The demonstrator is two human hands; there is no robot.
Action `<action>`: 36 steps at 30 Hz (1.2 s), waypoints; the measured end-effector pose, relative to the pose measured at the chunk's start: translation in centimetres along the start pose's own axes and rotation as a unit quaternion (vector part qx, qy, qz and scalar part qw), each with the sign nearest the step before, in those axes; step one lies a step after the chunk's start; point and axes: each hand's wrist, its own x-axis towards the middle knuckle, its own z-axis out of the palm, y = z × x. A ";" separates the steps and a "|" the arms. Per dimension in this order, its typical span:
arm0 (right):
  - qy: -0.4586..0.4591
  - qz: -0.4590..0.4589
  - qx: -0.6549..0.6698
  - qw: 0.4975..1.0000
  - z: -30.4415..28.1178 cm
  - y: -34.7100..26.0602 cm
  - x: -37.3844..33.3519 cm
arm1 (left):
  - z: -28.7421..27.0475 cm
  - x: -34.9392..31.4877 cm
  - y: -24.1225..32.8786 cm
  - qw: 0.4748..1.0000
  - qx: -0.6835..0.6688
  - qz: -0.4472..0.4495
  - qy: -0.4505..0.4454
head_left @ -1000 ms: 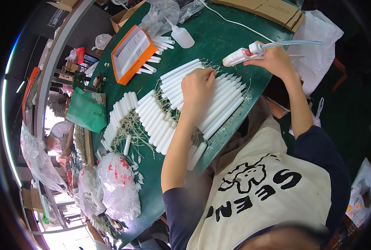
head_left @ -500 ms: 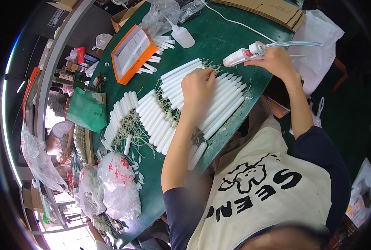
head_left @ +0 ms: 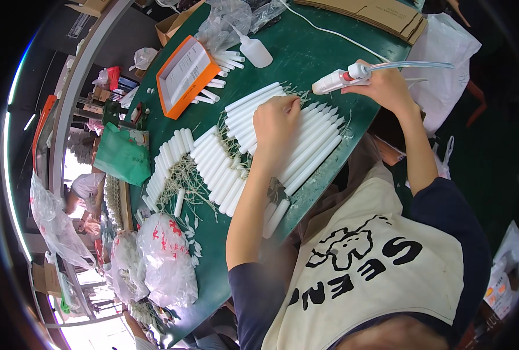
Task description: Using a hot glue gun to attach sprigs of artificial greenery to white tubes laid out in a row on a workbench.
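My right hand (head_left: 386, 88) grips a white glue gun (head_left: 333, 82) with a red part and a long clear stick running out of its back. Its nozzle points left, toward the tips of a row of white candle-shaped tubes (head_left: 313, 147) with pointed flame-like ends. Over that row rests my left hand (head_left: 275, 125), thumb and fingers pinched together near the tips. What the pinch holds is too small to make out. Left of this hand lie more white tubes (head_left: 218, 175) in rows, with thin pale wires (head_left: 183, 178) trailing from them.
An orange box (head_left: 186, 76), a white squeeze bottle (head_left: 256, 52) and loose white tubes stand at the back of the green table (head_left: 306, 35). A white cable crosses there. Plastic bags (head_left: 166, 256) and a green bag (head_left: 122, 153) lie left. Another person (head_left: 85, 192) sits far left.
The glue gun and my right hand have shifted very slightly nearer to me. My left hand and the tubes look the same.
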 end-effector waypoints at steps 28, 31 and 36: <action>-0.019 0.210 0.182 0.960 5.7 5.4 3.3 | 0.1 -0.2 -0.6 0.996 -0.081 -0.019 0.005; -0.019 0.225 0.159 0.961 5.7 5.9 3.1 | 0.3 -0.2 -0.9 0.996 -0.085 -0.009 0.008; 0.122 0.154 0.108 0.974 5.1 6.4 2.0 | 0.7 0.0 -0.8 0.996 -0.087 -0.004 0.007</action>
